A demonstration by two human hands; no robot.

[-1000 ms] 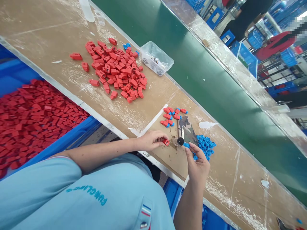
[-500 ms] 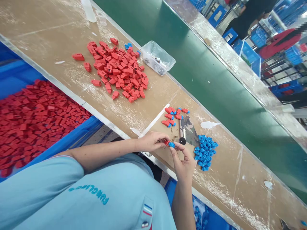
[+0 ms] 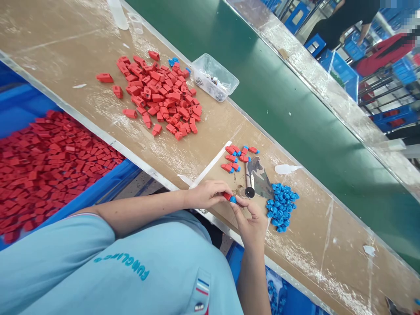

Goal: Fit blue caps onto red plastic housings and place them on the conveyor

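Observation:
Between the fingertips of my left hand is a red plastic block. My right hand pinches a small blue plastic piece against the block's right end. Just beyond my fingers stands a small round container with a black centre, beside a camouflage-patterned cloth. Several red blocks with blue ends lie behind my hands. A pile of blue pieces is to the right of my right hand.
A large heap of red blocks covers the table's left part, near a clear plastic box of small parts. At the left, a blue crate holds many red blocks. A green conveyor belt runs behind the table; a person is beyond it.
The blue piece now sits closer against the red block, with less of it showing between my fingers. My hands have barely shifted otherwise.

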